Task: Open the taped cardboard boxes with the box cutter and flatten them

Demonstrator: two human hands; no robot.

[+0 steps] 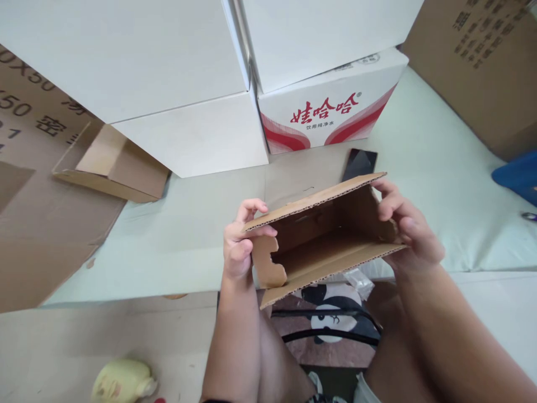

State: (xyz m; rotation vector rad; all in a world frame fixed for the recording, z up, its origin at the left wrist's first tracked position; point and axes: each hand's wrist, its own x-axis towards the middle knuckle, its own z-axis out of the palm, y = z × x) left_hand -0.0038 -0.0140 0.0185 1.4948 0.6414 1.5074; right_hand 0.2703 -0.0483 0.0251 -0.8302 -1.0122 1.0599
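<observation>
Between my two hands is a small brown cardboard box (319,260), its open end turned toward me and its inside showing bare. A notched end flap (266,268) folds in at its left side. My left hand (243,238) grips the left end, with fingers on both sides of the upper panel's corner. At the right end my right hand (409,226) holds the box, its fingertips over the side flap and upper edge. The box is tilted above the table's front edge, over my lap. Just behind it lies a dark phone (359,163).
White boxes (197,137) and a red-and-white water carton (327,117) stand at the back. Large brown cartons flank both sides, with a smaller cardboard box (119,159) at left. A blue object (518,176) sits at right. A yellow bottle (121,382) lies on the floor.
</observation>
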